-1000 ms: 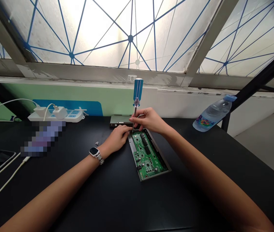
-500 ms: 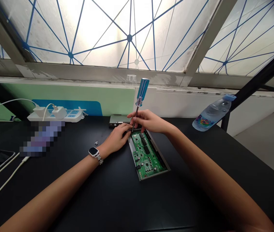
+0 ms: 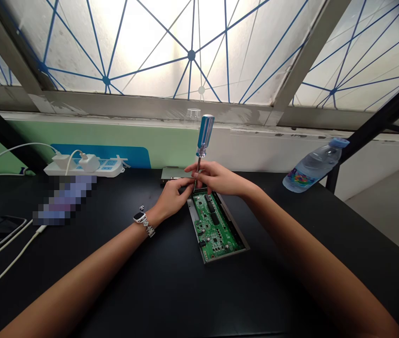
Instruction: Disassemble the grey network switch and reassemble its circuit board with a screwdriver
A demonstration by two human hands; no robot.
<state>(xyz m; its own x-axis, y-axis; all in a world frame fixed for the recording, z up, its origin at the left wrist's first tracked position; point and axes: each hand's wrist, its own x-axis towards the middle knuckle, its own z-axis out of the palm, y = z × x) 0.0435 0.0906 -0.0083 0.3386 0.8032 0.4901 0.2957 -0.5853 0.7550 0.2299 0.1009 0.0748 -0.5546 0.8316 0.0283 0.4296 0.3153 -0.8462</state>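
Observation:
A green circuit board point(image 3: 213, 230) lies in a shallow metal tray point(image 3: 191, 213) on the black table. My right hand point(image 3: 220, 178) pinches the thin shaft of a screwdriver with a clear blue handle point(image 3: 205, 133). It stands nearly upright, its tip down at the board's far left corner. From the left, my left hand point(image 3: 174, 199) reaches to the same corner, thumb and fingers closed in by the screwdriver's lower end. Whatever those fingertips hold is hidden. A few small screws point(image 3: 142, 207) lie beside my left wrist, which wears a watch point(image 3: 139, 217).
Behind my hands sits a flat metal case point(image 3: 168, 174). A white power strip point(image 3: 106, 168) with plugs and cables is at the back left, near a blurred-out object point(image 3: 65, 202) and a dark phone-like device point(image 3: 0, 234). A water bottle point(image 3: 308, 169) leans against a black post at right.
The screwdriver handle has tipped slightly left, more upright, and its face has turned. My left hand's fingers have drawn closer together at the shaft. The view has shifted slightly.

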